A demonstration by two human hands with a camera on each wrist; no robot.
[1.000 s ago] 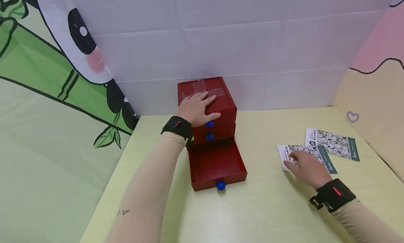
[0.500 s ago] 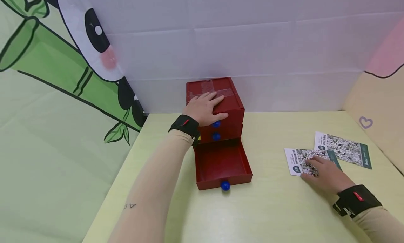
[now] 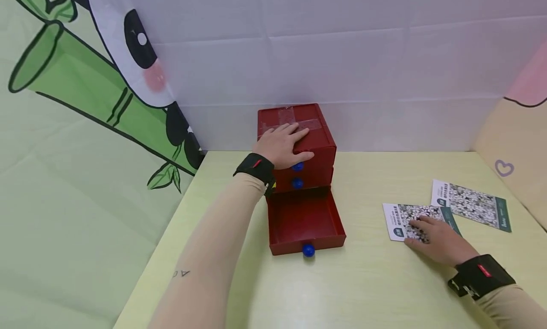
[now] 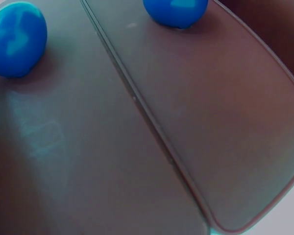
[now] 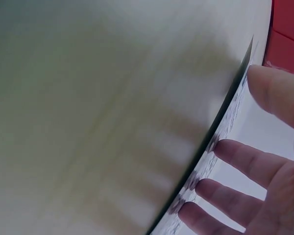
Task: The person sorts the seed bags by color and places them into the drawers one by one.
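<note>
My left hand (image 3: 282,147) rests on the top front of a red chest of drawers (image 3: 312,141), fingers spread, thumb over the front edge. Its bottom drawer (image 3: 301,222) is pulled out and bare inside. The left wrist view shows two drawer fronts with blue knobs (image 4: 17,41), but not the hand. At the right, my right hand (image 3: 442,241) has its fingertips on a flat packet (image 3: 395,222) printed with white flowers. In the right wrist view, the extended fingers (image 5: 230,198) touch the packet's printed face and the thumb reaches its edge. The packet lies on the table.
A second, similar packet (image 3: 474,205) lies behind the first, towards the right wall (image 3: 513,144). The red chest stands close to the back cloth (image 3: 363,77). A printed cloth (image 3: 77,177) hangs along the left side of the pale table (image 3: 342,291).
My right hand has come down onto the nearer packet, which has slid slightly left, away from the other one. My left hand stays on the chest. The head view has turned a little left.
</note>
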